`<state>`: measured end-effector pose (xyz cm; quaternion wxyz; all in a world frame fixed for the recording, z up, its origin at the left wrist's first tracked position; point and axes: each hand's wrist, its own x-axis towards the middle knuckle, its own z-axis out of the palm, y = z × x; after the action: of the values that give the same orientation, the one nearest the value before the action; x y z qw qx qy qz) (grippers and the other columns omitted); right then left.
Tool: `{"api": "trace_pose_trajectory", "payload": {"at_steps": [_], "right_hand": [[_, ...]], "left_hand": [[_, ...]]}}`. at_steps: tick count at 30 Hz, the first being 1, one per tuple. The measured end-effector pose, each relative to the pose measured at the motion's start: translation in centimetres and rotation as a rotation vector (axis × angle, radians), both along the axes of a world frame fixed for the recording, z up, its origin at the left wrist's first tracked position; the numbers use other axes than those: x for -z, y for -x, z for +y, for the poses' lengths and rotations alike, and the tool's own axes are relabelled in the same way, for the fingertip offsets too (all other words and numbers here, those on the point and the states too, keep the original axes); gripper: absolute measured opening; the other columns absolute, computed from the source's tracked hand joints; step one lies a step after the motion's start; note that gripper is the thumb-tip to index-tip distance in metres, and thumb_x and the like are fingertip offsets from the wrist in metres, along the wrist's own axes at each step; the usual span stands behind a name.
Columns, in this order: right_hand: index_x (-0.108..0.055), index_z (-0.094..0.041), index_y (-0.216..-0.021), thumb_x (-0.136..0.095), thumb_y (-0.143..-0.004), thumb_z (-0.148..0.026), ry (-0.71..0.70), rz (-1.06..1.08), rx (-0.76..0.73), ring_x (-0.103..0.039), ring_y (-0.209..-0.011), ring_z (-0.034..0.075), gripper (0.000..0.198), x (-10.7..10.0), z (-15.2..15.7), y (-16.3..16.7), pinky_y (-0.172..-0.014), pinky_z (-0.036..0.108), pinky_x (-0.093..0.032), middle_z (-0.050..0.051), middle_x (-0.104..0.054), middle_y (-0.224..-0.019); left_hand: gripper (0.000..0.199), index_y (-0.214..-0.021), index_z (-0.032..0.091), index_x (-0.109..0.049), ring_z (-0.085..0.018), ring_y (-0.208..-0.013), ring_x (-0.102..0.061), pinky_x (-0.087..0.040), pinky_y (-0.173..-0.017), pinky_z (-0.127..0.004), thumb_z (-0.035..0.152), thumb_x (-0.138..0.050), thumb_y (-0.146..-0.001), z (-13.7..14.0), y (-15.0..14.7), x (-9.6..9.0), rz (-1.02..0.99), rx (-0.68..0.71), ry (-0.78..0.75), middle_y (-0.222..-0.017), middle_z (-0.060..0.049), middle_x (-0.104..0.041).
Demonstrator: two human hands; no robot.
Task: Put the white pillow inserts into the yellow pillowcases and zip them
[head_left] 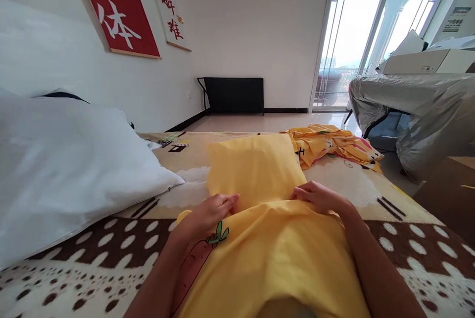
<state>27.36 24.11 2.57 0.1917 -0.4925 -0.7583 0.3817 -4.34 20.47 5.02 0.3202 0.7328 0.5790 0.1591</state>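
A yellow pillowcase (289,249) with a printed carrot lies close in front of me, and a plain yellow part (256,164) stretches flat beyond it over the patterned blanket. My left hand (221,205) is closed on the cloth at the left, its fingers curled and pressed together. At the right, my right hand (313,195) pinches the cloth where the nearer part overlaps the farther one. A plump white pillow (92,159) rests to the left, apart from both hands.
A crumpled yellow printed cloth (330,142) lies at the blanket's (174,194) far right. Beyond the bed's right side are a plastic-covered table (415,90) with boxes (415,62) and a cardboard box (451,192). A black folded panel (233,95) leans against the far wall.
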Motion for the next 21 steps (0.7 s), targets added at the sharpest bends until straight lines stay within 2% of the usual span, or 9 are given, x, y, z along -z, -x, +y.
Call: {"api": "trace_pose_trajectory", "payload": {"at_steps": [2,3,5,7,9,11,14,17,21], "right_hand": [[-0.069,-0.013,-0.073,-0.042,-0.085,-0.055,0.021,-0.036,0.089,-0.049,-0.055,0.012,0.052,0.5,0.7,-0.3,-0.053,0.023,-0.037,0.003,-0.062,-0.062],[-0.067,-0.013,-0.067,-0.044,-0.084,-0.053,-0.029,-0.090,0.131,-0.049,-0.054,0.012,0.049,0.7,0.9,-0.3,-0.053,0.024,-0.038,0.003,-0.061,-0.059],[-0.067,-0.014,-0.065,-0.050,-0.082,-0.045,-0.250,-0.186,0.223,-0.054,-0.061,0.015,0.039,1.0,1.2,0.4,-0.060,0.026,-0.041,0.005,-0.063,-0.067],[-0.070,-0.017,-0.086,-0.055,-0.080,-0.038,-0.503,-0.205,0.272,-0.059,-0.084,0.020,0.027,1.4,1.3,1.3,-0.076,0.031,-0.044,0.008,-0.066,-0.095],[-0.058,-0.025,-0.122,-0.056,-0.081,-0.038,-0.631,-0.183,0.216,-0.049,-0.117,0.025,0.043,2.0,1.4,2.0,-0.098,0.040,-0.037,0.009,-0.051,-0.132],[-0.035,-0.033,-0.141,-0.051,-0.085,-0.047,-0.563,-0.192,0.076,-0.027,-0.136,0.025,0.060,2.8,1.7,2.2,-0.110,0.046,-0.021,0.005,-0.029,-0.150],[-0.025,-0.035,-0.145,-0.036,-0.089,-0.061,-0.310,-0.201,-0.057,-0.013,-0.142,0.023,0.064,3.8,2.3,1.5,-0.114,0.046,-0.012,0.001,-0.015,-0.155],[-0.027,-0.030,-0.146,-0.035,-0.085,-0.067,-0.178,-0.163,-0.052,-0.017,-0.141,0.023,0.071,4.0,2.6,0.4,-0.115,0.040,-0.016,0.001,-0.018,-0.155],[-0.041,-0.021,-0.140,-0.036,-0.087,-0.063,-0.121,-0.228,-0.021,-0.039,-0.131,0.026,0.068,2.4,1.9,-0.8,-0.109,0.039,-0.029,0.007,-0.042,-0.144]], "left_hand": [[0.053,-0.054,0.019,-0.047,-0.016,-0.052,-0.045,-0.033,-0.054,-0.027,0.058,-0.029,-0.086,0.8,0.5,0.7,0.094,-0.098,-0.023,-0.052,0.000,-0.046],[0.053,-0.051,0.020,-0.047,-0.017,-0.051,-0.046,-0.033,-0.053,-0.028,0.056,-0.029,-0.086,1.1,0.3,1.0,0.191,-0.165,-0.088,-0.050,-0.001,-0.046],[0.049,-0.053,0.019,-0.052,-0.022,-0.059,-0.053,-0.038,-0.058,-0.031,0.048,-0.031,-0.087,1.4,-0.5,1.4,0.391,-0.271,-0.269,-0.056,-0.006,-0.054],[0.037,-0.068,0.016,-0.062,-0.026,-0.080,-0.059,-0.043,-0.072,-0.035,0.034,-0.035,-0.087,1.6,-1.7,1.9,0.494,-0.272,-0.463,-0.079,-0.012,-0.064],[0.030,-0.097,0.014,-0.064,-0.028,-0.111,-0.053,-0.039,-0.093,-0.039,0.023,-0.038,-0.084,2.0,-2.5,2.6,0.464,-0.159,-0.633,-0.116,-0.017,-0.060],[0.044,-0.127,0.018,-0.050,-0.027,-0.133,-0.034,-0.029,-0.106,-0.043,0.022,-0.039,-0.084,2.7,-2.5,3.6,0.393,-0.048,-0.675,-0.144,-0.013,-0.040],[0.053,-0.140,0.028,-0.034,-0.025,-0.142,-0.017,-0.021,-0.111,-0.049,0.040,-0.035,-0.089,4.0,-1.0,5.1,0.301,0.041,-0.429,-0.154,-0.005,-0.023],[0.064,-0.142,0.023,-0.033,-0.023,-0.141,-0.019,-0.020,-0.114,-0.044,0.057,-0.029,-0.088,4.6,0.9,5.4,0.201,0.044,-0.236,-0.154,-0.006,-0.023],[0.071,-0.142,0.017,-0.033,-0.022,-0.134,-0.036,-0.030,-0.109,-0.034,0.060,-0.027,-0.086,3.2,2.3,3.2,0.215,0.000,-0.110,-0.148,-0.009,-0.035]]}}
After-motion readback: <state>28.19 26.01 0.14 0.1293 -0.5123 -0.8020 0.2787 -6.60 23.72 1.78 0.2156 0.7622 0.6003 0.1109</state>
